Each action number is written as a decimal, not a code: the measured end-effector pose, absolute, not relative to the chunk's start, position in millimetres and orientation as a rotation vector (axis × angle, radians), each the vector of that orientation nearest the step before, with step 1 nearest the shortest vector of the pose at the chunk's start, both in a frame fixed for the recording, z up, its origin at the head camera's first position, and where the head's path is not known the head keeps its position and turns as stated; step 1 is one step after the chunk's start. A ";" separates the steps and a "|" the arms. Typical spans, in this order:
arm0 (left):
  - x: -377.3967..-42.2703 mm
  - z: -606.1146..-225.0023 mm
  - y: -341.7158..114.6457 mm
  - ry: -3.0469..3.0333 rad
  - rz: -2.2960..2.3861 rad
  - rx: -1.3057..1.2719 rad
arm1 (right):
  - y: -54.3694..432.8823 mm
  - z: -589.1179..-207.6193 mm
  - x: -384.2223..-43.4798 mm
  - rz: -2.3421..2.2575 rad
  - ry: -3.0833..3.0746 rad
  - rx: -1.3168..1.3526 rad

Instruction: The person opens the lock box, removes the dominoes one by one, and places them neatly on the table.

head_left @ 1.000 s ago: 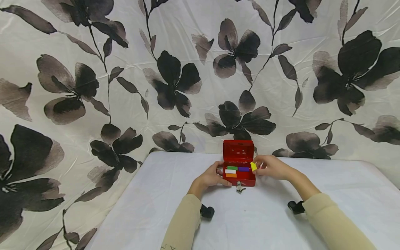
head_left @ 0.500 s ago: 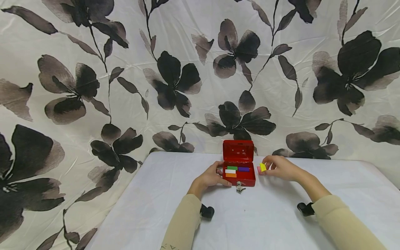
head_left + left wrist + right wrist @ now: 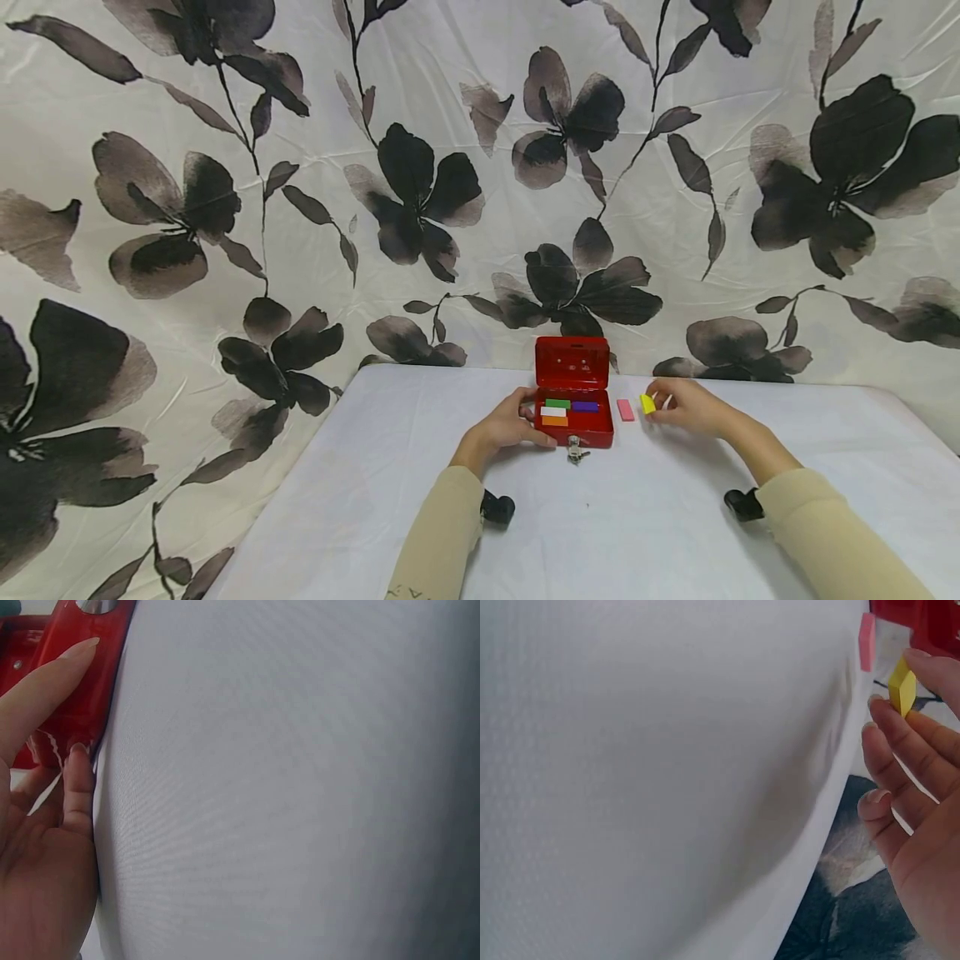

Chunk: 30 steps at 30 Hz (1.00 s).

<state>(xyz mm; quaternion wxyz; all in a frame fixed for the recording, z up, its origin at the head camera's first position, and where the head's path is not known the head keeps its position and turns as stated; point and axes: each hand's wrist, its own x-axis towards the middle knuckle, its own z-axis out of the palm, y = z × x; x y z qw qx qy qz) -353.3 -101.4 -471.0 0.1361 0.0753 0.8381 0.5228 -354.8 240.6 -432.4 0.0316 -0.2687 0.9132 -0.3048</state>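
Observation:
A red cash box (image 3: 596, 437) stands on the table with its lid raised. Inside it lie a green block (image 3: 557, 403), a white block (image 3: 553, 412), an orange block (image 3: 555, 421) and a purple block (image 3: 585, 407). My left hand (image 3: 504, 423) grips the box at its left side, thumb on the front wall and fingers along the side. To the right of the box, my right hand (image 3: 693, 406) pinches a yellow block (image 3: 902, 688) between thumb and fingers, close over the cloth. A pink block (image 3: 626, 410) lies on the table between box and right hand.
Keys (image 3: 576, 455) hang from the lock at the box's front. A white cloth covers the table (image 3: 585, 533). Behind it hangs a floral curtain (image 3: 465, 208), near the raised lid.
My right hand has carried the yellow block from the box's right edge rightward, past the pink block, which now shows fully. The left hand and box have stayed in place.

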 end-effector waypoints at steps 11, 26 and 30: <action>-352.1 -471.0 -99.8 2.422 1.522 0.201 | 243.1 -442.7 -362.3 -0.894 2.850 -0.810; -351.4 -469.3 -100.1 2.426 1.517 0.211 | 232.3 -445.0 -366.5 -0.809 2.903 -0.725; -350.6 -469.1 -100.1 2.419 1.527 0.208 | 228.5 -444.3 -365.8 -0.774 2.911 -0.695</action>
